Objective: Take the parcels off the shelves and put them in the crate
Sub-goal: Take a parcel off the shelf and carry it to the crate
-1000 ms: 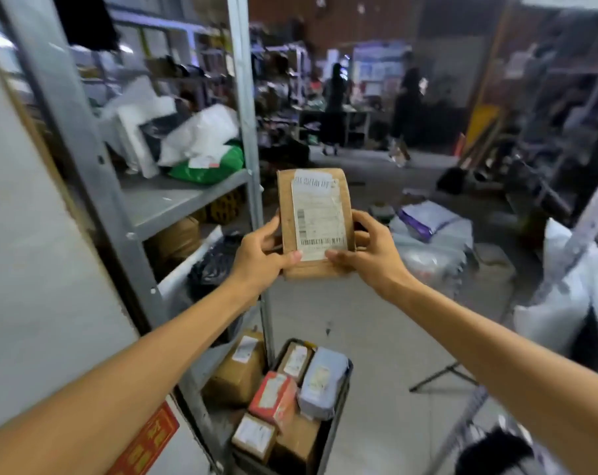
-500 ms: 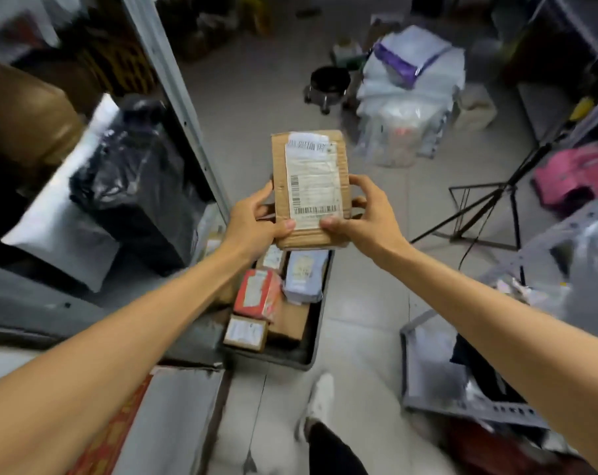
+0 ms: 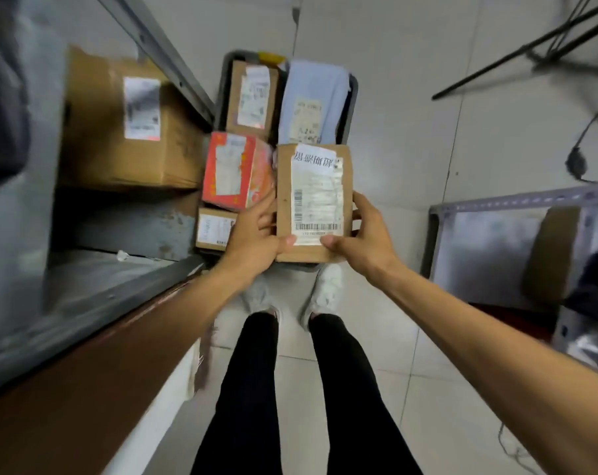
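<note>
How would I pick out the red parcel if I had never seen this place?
Find the dark crate on the floor beside the metal shelf post. On its shelf side, the red parcel lies between a long brown box and a small brown box. It alone is red, with a white label.

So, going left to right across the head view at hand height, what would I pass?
A large cardboard box → red parcel → brown labelled parcel, held up → grey metal rack.
</note>
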